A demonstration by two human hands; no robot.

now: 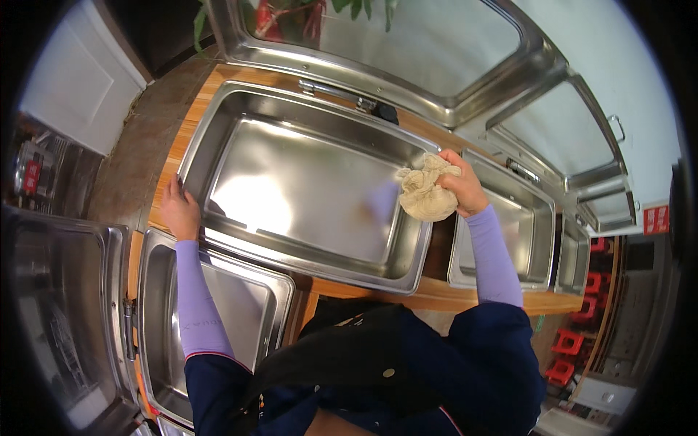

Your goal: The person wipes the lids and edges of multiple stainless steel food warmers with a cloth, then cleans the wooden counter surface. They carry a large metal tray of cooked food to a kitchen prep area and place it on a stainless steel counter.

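A large rectangular stainless steel chafing dish pan (311, 185) lies before me on the wooden counter. My left hand (181, 208) rests on its left rim, fingers spread, holding no loose object. At the pan's right end, my right hand (463, 182) grips a crumpled beige cloth (428, 191) above the rim. The pan's shiny floor reflects light and the purple sleeve. Whether the cloth touches the rim cannot be told.
Raised lids with windows (381, 49) stand behind the pans. Another steel pan (504, 229) is at right, a smaller one (573, 256) beyond it, and one (218, 305) at lower left under my left forearm. Wooden counter (180, 141) edges show. Red stools (567, 342) stand at far right.
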